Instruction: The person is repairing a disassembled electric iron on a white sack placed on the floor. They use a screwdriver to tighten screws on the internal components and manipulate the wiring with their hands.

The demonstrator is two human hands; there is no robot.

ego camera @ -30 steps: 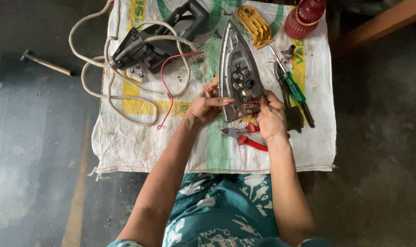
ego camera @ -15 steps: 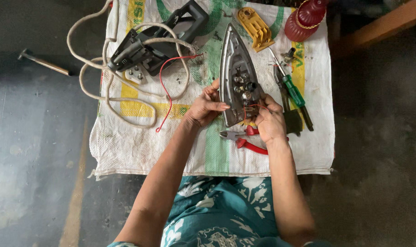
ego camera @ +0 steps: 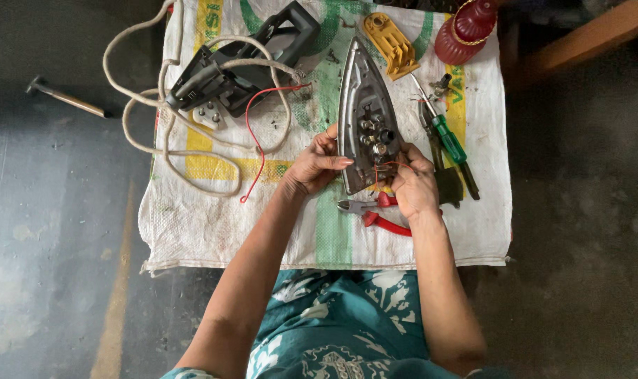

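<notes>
Head cam looking straight down at your work spot: you've got the iron soleplate [ego camera: 366, 119] lifted at its wide end, pointy tip aimed away from you, over the white woven sack [ego camera: 213, 217] spread as a mat. Your left hand [ego camera: 317, 165] is clamped on the plate's left edge, thumb on top and fingers curled underneath. Your right hand [ego camera: 413, 186] is closed around the bottom right corner, and a thin red wire [ego camera: 387, 165] loops across right at your fingertips there.

Just under your hands, the red-handled pliers [ego camera: 378, 213] lie on the sack, partly hidden by your right wrist. Green screwdriver [ego camera: 445, 137] sits just to the right of the plate. The black iron housing [ego camera: 241, 63] is up at the left with the pale cord [ego camera: 147, 119] looped around it. Yellow plastic part [ego camera: 390, 43] and a red bottle [ego camera: 466, 29] are at the far edge. A hammer [ego camera: 62, 97] lies off on the floor to the left.
</notes>
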